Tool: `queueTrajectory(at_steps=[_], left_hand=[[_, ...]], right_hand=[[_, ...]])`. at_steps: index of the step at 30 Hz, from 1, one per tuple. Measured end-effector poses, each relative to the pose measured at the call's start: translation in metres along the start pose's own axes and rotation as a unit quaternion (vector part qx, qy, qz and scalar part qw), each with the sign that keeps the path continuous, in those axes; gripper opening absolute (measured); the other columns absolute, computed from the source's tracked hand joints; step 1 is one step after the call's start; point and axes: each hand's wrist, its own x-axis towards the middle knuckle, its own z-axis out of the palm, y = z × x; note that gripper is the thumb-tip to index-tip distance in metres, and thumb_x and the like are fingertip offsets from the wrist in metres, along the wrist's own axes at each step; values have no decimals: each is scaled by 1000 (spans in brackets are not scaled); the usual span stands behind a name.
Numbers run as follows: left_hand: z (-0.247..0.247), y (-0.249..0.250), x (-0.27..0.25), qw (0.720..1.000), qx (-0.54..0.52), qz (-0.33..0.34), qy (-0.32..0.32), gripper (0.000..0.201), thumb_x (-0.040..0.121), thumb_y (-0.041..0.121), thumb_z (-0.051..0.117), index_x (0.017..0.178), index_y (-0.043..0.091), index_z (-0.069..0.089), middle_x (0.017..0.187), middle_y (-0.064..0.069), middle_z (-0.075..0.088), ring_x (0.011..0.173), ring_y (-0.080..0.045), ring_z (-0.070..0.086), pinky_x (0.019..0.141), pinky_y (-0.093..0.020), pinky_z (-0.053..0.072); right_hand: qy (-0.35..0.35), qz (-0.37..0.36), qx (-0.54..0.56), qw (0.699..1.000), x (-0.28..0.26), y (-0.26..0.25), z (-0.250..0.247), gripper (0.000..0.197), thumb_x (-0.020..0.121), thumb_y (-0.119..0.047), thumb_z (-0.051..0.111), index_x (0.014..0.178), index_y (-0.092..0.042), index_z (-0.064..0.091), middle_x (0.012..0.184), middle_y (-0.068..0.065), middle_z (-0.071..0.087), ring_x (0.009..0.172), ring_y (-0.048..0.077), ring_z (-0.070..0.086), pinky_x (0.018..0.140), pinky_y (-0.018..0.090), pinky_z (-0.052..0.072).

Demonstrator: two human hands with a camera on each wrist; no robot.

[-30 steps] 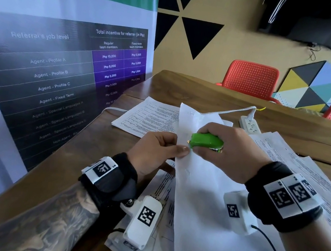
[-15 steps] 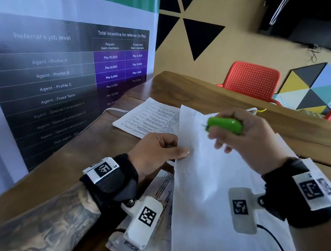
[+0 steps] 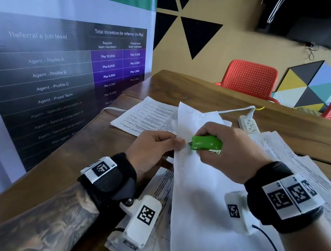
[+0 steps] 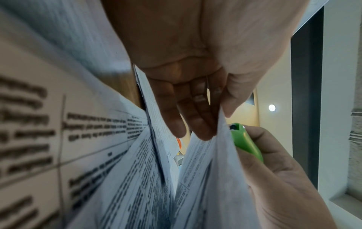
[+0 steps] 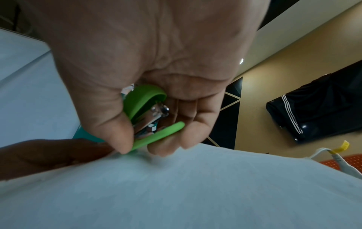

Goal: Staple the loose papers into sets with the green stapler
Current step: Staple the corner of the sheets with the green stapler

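My left hand (image 3: 156, 145) pinches the left edge of a lifted set of white papers (image 3: 203, 197), thumb on top and fingers under the sheets (image 4: 197, 124). My right hand (image 3: 221, 150) grips the small green stapler (image 3: 206, 143), its nose pointing left at the paper edge right beside my left fingertips. In the right wrist view the stapler (image 5: 145, 111) shows its metal inside between thumb and fingers, just above the blank sheet (image 5: 176, 186). Whether the paper edge lies inside the stapler mouth is hidden.
More printed sheets lie on the wooden table (image 3: 188, 89): one stack at the back (image 3: 146, 117), one at the right (image 3: 316, 172), one under my left wrist (image 3: 159, 212). A white power strip (image 3: 248, 124) sits behind. A banner (image 3: 48, 73) stands at left, red chairs (image 3: 249, 78) beyond.
My right hand lifted the stapler up and away from the paper half a second ago, then brought it back down to the paper edge beside my left fingers. The left hand kept its pinch.
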Motion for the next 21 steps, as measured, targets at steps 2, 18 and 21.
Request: queueTrajectory(at_steps=[2,18,21], left_hand=[[1,0,-1,1000,-3,5,-1,18,92,12,69,89,-4,76,90,-24,73,74,-33,66,71,-40,55],[2,1,-3,998,-61,-12,-10,16,93,9,65,95,-3,76,93,-22,73,75,-29,68,72,-39,58],[3,1,-3,997,-72,-19,-5,19,94,9,64,100,-6,73,95,-22,73,74,-28,68,70,-37,58]], right_hand=[[-2,0,-7,1000,-1,-2,1,17,77,-24,71,92,-30,63,74,-12,64,70,5,58,61,25,46],[-6,-83,-29,996,1,-4,5,23,80,-15,68,99,-25,59,92,-13,57,79,13,52,68,31,45],[-4,-109,-55,992,3,-3,5,27,80,-12,67,103,-23,60,97,-8,55,81,16,51,69,33,44]])
